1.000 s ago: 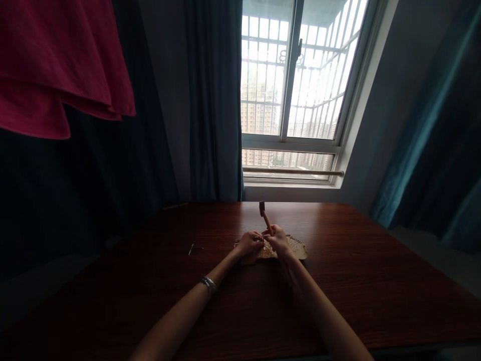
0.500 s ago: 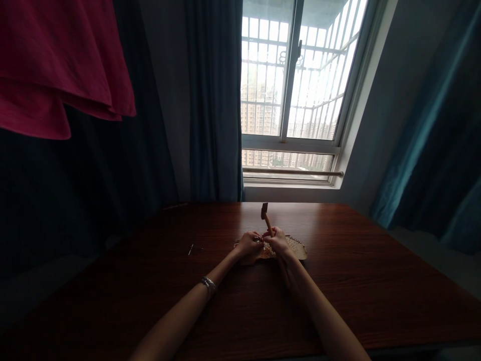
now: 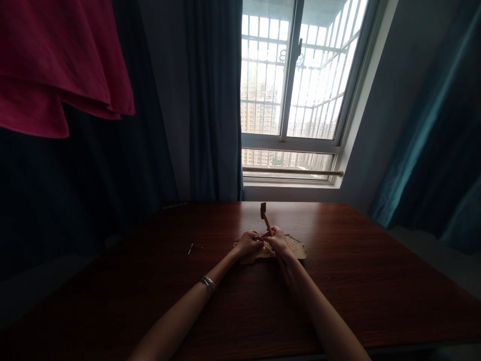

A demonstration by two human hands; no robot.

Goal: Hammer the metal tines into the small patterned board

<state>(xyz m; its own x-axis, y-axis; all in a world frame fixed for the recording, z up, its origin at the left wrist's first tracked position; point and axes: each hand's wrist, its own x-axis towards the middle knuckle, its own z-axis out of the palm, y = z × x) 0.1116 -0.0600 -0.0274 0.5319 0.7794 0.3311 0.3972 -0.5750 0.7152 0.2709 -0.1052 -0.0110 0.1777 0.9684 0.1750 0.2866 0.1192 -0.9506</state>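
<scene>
My left hand (image 3: pixel 248 243) is closed in a pinch near the left part of a flat tan piece (image 3: pixel 297 248) on the table. What its fingertips hold is too small to make out. My right hand (image 3: pixel 278 241) is closed beside it, the fingertips of both hands almost meeting. From the right hand rises a thin brown stick (image 3: pixel 267 222) with a dark, blocky head, tilted a little to the left. The tan piece shows small holes and a notched far edge; its middle, with a rough, speckled patch (image 3: pixel 267 250), is partly hidden by the hands.
A small thin light-coloured object (image 3: pixel 190 248) lies left of my hands on the dark wooden table (image 3: pixel 225 311). Behind the table stand a barred window (image 3: pixel 289 143) and a blue curtain (image 3: pixel 216 100). A pink cloth (image 3: pixel 63 65) hangs at the upper left.
Both hands stay in almost the same place. The stick's head has shifted very slightly to the left.
</scene>
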